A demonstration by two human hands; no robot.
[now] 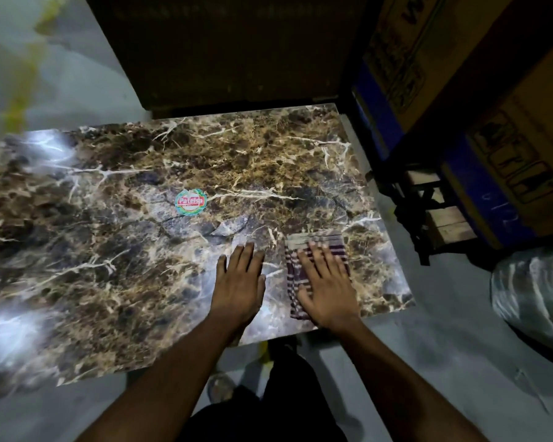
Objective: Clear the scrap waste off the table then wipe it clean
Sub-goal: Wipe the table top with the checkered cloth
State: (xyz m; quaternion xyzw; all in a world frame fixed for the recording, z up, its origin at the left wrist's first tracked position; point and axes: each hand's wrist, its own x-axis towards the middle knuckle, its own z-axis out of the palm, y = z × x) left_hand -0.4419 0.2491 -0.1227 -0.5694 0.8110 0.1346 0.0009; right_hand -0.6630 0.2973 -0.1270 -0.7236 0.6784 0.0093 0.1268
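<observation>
Fingers (320, 253) of right hand (328, 287) straight and spread, pressed flat on checked cloth (324, 245) (nothing grasped), at five o'clock on marble-patterned table (125, 199). Left hand (240, 282) just beside at nine o'clock of cloth, fingers straight, palm flat on bare tabletop. Round sticker (191, 201) toward eleven o'clock of left hand. Cardboard boxes (492, 106) at two o'clock.

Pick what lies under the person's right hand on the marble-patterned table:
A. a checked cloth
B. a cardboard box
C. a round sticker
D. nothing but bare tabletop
A: the right hand lies flat, fingers straight, on the checked cloth near the table's right edge, while the left hand rests on bare tabletop beside it.
</observation>
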